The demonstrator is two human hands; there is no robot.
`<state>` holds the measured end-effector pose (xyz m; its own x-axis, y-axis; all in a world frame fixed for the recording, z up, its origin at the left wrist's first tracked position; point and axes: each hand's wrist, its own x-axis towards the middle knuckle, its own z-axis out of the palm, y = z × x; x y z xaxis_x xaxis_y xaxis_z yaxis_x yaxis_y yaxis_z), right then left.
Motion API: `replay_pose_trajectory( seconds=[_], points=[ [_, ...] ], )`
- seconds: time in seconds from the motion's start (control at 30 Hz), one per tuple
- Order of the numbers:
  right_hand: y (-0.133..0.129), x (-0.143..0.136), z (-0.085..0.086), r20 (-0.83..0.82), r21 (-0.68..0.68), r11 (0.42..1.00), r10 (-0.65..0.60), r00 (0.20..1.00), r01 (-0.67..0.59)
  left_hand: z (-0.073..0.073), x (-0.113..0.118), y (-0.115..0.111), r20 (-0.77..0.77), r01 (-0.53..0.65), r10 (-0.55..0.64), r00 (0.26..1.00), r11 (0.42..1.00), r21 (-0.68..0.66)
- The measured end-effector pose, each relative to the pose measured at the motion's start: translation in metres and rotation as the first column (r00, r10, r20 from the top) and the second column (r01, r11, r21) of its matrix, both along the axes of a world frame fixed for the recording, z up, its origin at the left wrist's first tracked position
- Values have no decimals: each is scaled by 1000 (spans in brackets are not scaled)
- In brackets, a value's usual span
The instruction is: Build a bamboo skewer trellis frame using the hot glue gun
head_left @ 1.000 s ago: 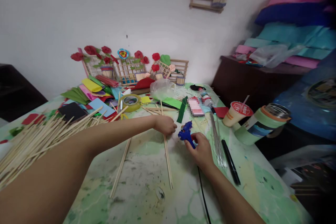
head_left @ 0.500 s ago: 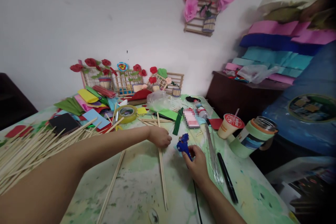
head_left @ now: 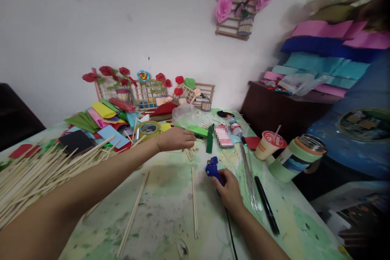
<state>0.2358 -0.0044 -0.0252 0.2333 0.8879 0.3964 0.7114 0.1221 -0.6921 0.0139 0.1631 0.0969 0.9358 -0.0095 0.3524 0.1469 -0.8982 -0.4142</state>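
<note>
My right hand (head_left: 230, 190) grips a blue glue gun (head_left: 212, 168), its nozzle end tilted away from me and a black cord (head_left: 231, 233) trailing toward the near edge. Further back, my left hand (head_left: 177, 138) hovers over a few short wooden sticks (head_left: 189, 154), fingers stretched out and pointing right; the undersides of the fingers are hidden. Between my arms lies a pair of wooden sticks (head_left: 195, 203), side by side and pointing away from me. Another longer pair of sticks (head_left: 133, 214) lies slanted to its left.
A large pile of wooden sticks (head_left: 36, 178) covers the left side. Behind are a tape roll (head_left: 149, 128) and coloured paper (head_left: 103, 110). To the right lie wires (head_left: 250, 183), a black marker (head_left: 267, 205), a drink cup (head_left: 269, 145) and a green flask (head_left: 294, 160).
My left hand has moved back and left, off the middle pair of sticks, and its fingers have straightened. That pair lies apart from the hand. My right hand keeps the glue gun nearly still.
</note>
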Motion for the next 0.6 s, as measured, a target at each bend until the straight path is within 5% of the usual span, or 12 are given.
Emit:
replay_pose_trajectory(
  seconds=[0.17,0.3,0.43,0.6],
  points=[
    [-1,-5,1,73,-56,996,69,995,-65,31,-21,-23,219,-20,19,975,1000,5],
    [-4,-10,4,196,-94,990,126,972,-109,40,-23,-49,364,21,-27,931,1000,22],
    [-6,-13,4,287,-106,988,135,949,-108,32,7,-74,228,162,-201,953,971,177],
    [-3,-11,-8,297,30,997,62,953,-74,7,72,-94,57,367,-384,922,909,198]
  ],
)
